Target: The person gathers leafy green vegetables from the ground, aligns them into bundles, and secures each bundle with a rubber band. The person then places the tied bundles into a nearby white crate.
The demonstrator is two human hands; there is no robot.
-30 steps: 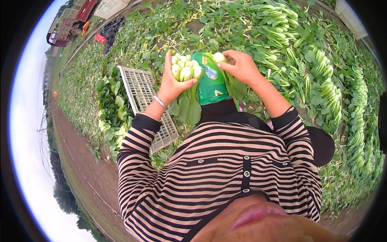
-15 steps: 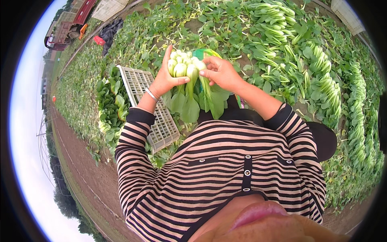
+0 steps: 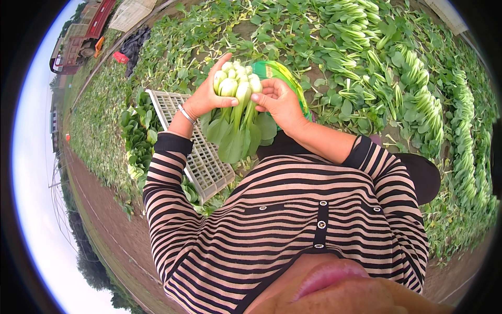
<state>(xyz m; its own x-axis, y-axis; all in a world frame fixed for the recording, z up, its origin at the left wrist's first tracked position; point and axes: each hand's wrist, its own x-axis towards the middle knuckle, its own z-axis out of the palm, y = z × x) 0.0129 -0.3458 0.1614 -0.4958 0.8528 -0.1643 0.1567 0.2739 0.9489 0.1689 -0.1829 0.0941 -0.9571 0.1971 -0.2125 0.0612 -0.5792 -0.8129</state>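
Between my two hands is a bunch of bok choy (image 3: 241, 112), its pale stem ends up and its green leaves hanging down. My left hand (image 3: 207, 96) closes round the left side of the bunch, thumb across the stems. At the right side, my right hand (image 3: 282, 103) has its thumb and curled fingers pressed against the outer stems. Just behind the right hand lies a green and yellow plastic bag (image 3: 286, 74), partly hidden by it. Below my left forearm stands a white slatted plastic crate (image 3: 209, 162), with dark leafy bok choy (image 3: 140, 138) beside it.
Long rows of cut bok choy (image 3: 418, 94) lie on the ground to the right. Loose leaves cover the soil ahead. At the far left are a red cart (image 3: 99, 21), a pale crate (image 3: 130, 13), dark cloth (image 3: 137, 44) and a red object (image 3: 121, 57).
Both hands have shifted slightly left with the bunch. The leaves under the right hand have come together with the rest, and more of the green and yellow bag shows.
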